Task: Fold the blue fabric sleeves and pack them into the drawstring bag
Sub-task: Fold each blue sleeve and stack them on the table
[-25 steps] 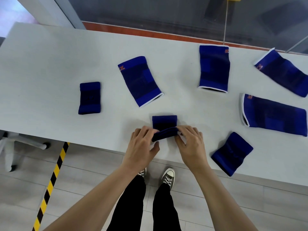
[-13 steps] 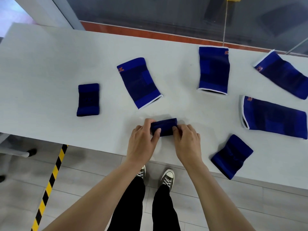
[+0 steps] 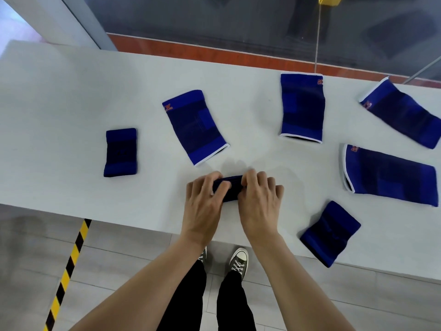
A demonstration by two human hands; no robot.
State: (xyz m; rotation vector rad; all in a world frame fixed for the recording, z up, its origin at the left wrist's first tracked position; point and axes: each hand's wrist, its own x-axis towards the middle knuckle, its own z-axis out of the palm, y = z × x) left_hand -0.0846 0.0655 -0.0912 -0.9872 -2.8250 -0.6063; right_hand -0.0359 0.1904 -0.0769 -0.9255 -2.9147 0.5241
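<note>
The left hand [image 3: 205,204] and right hand [image 3: 259,204] cover most of the folded sleeve [image 3: 230,188], hiding its ends. The far-right sleeve [image 3: 403,113] runs off the frame's edge. The orange logos on the sleeves are too small to read.

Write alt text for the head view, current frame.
Both hands, left hand and right hand, press a small folded blue sleeve near the front edge of a white table. Six more blue sleeves lie spread around, two folded small, four flat. No drawstring bag shows.
</note>
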